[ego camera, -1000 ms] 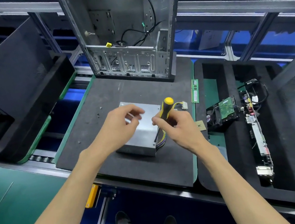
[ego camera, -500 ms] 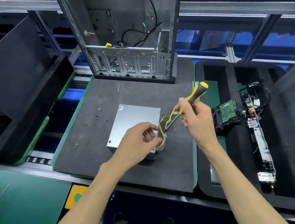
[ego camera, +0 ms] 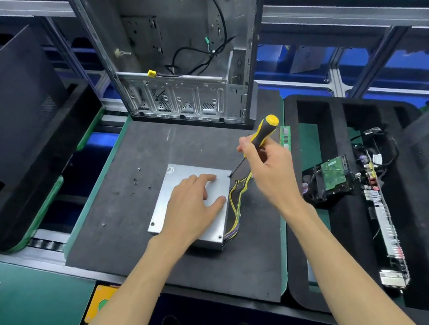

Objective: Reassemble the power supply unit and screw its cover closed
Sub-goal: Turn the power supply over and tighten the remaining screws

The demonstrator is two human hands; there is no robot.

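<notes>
Gripping the screwdriver (ego camera: 263, 131) by its yellow-and-black handle with the right hand (ego camera: 271, 169), fingers curled round it, tip touching a screw (ego camera: 229, 176) at the far right corner of the metal box (ego camera: 187, 212). Pressing flat on the lid with the left hand (ego camera: 191, 203), fingers straight. Lying on the dark mat (ego camera: 118, 206), wires (ego camera: 237, 195) trailing right, loose screws (ego camera: 141, 179) nearby.

Bright, even light falls from overhead, so shadows are soft and short: a faint one lies under the left hand (ego camera: 194, 202) on the metal box (ego camera: 189, 223). The box lid gives a mild sheen, without harsh glare. The wide lens bends straight rails near the edges. Focus is fairly sharp, softening slightly toward the corners.
</notes>
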